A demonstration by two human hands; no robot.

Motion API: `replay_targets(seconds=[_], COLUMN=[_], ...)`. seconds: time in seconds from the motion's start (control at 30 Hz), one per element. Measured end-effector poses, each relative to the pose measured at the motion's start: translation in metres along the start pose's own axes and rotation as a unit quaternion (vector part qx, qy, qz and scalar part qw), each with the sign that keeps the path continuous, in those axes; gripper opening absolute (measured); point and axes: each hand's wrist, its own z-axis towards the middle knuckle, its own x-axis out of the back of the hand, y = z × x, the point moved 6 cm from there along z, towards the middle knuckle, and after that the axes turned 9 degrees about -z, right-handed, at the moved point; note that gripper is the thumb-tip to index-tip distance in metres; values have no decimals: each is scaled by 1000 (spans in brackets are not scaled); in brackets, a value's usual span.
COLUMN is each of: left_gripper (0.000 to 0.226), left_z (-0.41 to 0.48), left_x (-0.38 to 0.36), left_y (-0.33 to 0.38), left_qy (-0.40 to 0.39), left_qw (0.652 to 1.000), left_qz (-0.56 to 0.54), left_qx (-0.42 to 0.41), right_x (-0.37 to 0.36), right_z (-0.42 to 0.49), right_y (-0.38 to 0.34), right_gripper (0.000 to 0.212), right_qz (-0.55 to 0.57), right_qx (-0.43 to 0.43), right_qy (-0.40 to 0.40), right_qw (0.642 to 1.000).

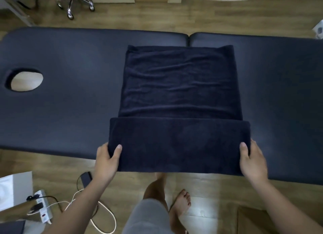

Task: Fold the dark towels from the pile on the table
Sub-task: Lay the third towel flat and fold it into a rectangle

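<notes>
Between left hand (pixel 106 161) and right hand (pixel 252 161): dark towel (pixel 178 143), each grip pinching its end.

Matt terry-cloth towel (pixel 178 87), glossy table (pixel 70 62)

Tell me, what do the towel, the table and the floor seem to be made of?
Towel: soft dark terry-like cloth, matte, with a fuzzy nap and rumpled wrinkles. Table: padded top in smooth dark vinyl or leather, judging by its soft sheen and rounded, seamed edges. Floor: wood-look planks, glossy; real wood or laminate cannot be told.
</notes>
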Motion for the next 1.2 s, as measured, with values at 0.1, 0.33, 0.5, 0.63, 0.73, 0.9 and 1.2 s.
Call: replay_targets(seconds=[0.1, 0.33, 0.5, 0.63, 0.73, 0.9, 1.2], left_gripper=[44, 24, 35, 61, 45, 26, 52], left_z=[-19, -32, -60, -72, -75, -54, 4], left_x=[-4, 14, 33, 47, 52, 49, 30], left_y=[-23, -13, -19, -14, 5, 20, 52], left_qy=[-11, -100, -140, -198, -231, -164, -222], left_qw=[981, 933, 925, 909, 894, 832, 940], left_qz=[-152, -297, -308, -301, -306, -434, -202], left_qx=[118, 180, 174, 207, 231, 304, 161], right_x=[4, 19, 28, 35, 46, 54, 44], right_z=[-6, -20, -45, -60, -55, -47, -6], right_y=[11, 30, 46, 51, 44, 23, -16], right_gripper=[36, 37, 31, 38, 31, 76, 42], right_qz=[36, 122, 204, 265, 291, 378, 353], right_qx=[-46, -128, -142, -150, -160, -214, -202], right_qy=[-1, -118, -151, -274, -301, -268, -284], right_qw=[998, 977, 957, 912, 894, 860, 868])
